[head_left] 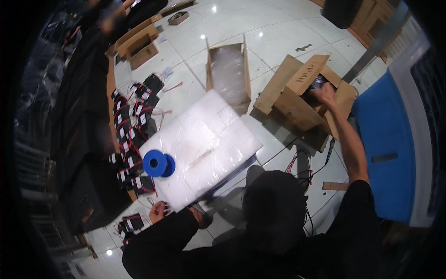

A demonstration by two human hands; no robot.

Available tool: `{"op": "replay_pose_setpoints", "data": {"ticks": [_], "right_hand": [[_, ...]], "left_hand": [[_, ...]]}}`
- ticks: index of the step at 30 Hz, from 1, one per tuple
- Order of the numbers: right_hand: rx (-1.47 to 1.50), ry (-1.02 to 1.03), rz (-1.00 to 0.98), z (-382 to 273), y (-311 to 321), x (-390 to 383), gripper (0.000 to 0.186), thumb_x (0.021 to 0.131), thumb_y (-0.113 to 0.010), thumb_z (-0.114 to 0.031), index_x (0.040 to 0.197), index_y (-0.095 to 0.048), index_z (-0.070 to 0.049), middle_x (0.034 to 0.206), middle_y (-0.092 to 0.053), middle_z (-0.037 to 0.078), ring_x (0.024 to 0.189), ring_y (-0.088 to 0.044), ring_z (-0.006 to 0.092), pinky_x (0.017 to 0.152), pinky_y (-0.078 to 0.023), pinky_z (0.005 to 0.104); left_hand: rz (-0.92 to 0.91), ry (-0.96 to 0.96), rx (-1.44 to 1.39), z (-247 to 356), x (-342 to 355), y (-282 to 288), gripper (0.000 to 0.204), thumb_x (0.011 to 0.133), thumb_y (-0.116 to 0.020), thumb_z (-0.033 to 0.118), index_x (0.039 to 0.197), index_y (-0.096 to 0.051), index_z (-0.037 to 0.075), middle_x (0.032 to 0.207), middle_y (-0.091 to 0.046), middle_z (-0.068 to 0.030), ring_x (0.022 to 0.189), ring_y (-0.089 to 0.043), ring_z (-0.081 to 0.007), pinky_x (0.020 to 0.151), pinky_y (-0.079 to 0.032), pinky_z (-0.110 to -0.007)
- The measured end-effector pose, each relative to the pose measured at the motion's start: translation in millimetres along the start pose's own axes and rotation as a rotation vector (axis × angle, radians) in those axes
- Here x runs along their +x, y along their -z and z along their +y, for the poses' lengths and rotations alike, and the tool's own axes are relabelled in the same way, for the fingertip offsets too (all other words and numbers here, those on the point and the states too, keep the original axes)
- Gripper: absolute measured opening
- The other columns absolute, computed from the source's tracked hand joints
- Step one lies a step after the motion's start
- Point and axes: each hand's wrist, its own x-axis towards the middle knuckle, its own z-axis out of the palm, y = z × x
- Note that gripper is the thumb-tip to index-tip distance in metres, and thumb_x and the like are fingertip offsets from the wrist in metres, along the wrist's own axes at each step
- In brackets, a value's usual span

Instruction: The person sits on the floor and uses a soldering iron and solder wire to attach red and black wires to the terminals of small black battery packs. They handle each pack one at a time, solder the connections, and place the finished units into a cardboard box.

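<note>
My right hand reaches into an open cardboard box at the right, fingers curled by a dark, shiny wrapped thing. What they grip, if anything, is hidden. My left hand is low beside the near left corner of a white foam-wrapped block. Its fingers are bent together near some thin pale bits, too small to name. A blue spool lies on the block's left part. Left of the block, several black battery-like packs with red and black wires stand in rows on the floor.
A narrow open carton with clear plastic wrap stands beyond the block. Long black cases line the left side. A blue panel leans at the right. Loose cables and a brown strip lie on the tiles.
</note>
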Motion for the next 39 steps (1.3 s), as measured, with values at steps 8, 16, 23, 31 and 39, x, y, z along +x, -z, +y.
{"op": "replay_pose_setpoints", "data": {"ticks": [8, 16, 23, 31, 39], "right_hand": [[-0.053, 0.612, 0.318, -69.5, 169.4, -136.9, 0.062, 0.062, -0.079, -0.025, 0.113, -0.061, 0.006, 0.105, -0.066, 0.021, 0.102, -0.066, 0.0315, 0.091, -0.051, 0.0403], [0.223, 1.253, -0.263, -197.9, 165.5, -262.4, 0.068, 0.061, -0.083, -0.019, 0.12, -0.056, 0.004, 0.106, -0.064, 0.02, 0.095, -0.066, 0.0318, 0.088, -0.055, 0.0409], [0.078, 1.388, -0.481, -273.2, 105.7, -307.9, 0.073, 0.062, -0.08, -0.022, 0.124, -0.052, 0.005, 0.116, -0.06, 0.026, 0.111, -0.057, 0.0409, 0.097, -0.047, 0.044], [-0.023, 1.631, -0.231, -259.4, 82.3, -299.2, 0.088, 0.07, -0.081, -0.025, 0.143, -0.039, 0.002, 0.136, -0.05, 0.025, 0.126, -0.049, 0.0393, 0.105, -0.041, 0.0457], [-0.198, 1.827, -0.21, -258.3, 77.6, -296.7, 0.092, 0.075, -0.078, -0.023, 0.149, -0.031, 0.004, 0.155, -0.034, 0.021, 0.143, -0.034, 0.036, 0.116, -0.031, 0.048]], "left_hand": [[0.472, -0.557, 0.036, 188.5, -69.5, 12.1, 0.022, 0.092, -0.067, 0.011, 0.108, -0.065, -0.004, 0.091, -0.067, -0.0084, 0.077, -0.059, -0.0125, 0.074, -0.049, -0.027], [-0.569, -0.653, 0.102, 339.7, -81.6, -126.4, 0.047, 0.082, -0.072, 0.017, 0.122, -0.059, -0.006, 0.113, -0.067, -0.0172, 0.107, -0.066, -0.0268, 0.1, -0.05, -0.043], [-0.67, -0.851, 0.523, 313.2, -67.9, -204.1, 0.108, 0.073, -0.087, 0.03, 0.149, -0.019, -0.005, 0.148, -0.034, -0.0272, 0.138, -0.038, -0.0359, 0.114, -0.037, -0.044], [-0.574, -0.789, 0.654, 289.4, -47.7, -218.8, 0.097, 0.078, -0.082, 0.026, 0.146, -0.023, -0.01, 0.13, -0.051, -0.0321, 0.117, -0.058, -0.0386, 0.1, -0.046, -0.042], [-0.641, -0.721, 0.55, 273.7, -41.6, -223.7, 0.087, 0.081, -0.077, 0.023, 0.145, -0.027, -0.008, 0.136, -0.049, -0.029, 0.129, -0.05, -0.0389, 0.107, -0.042, -0.042]]}}
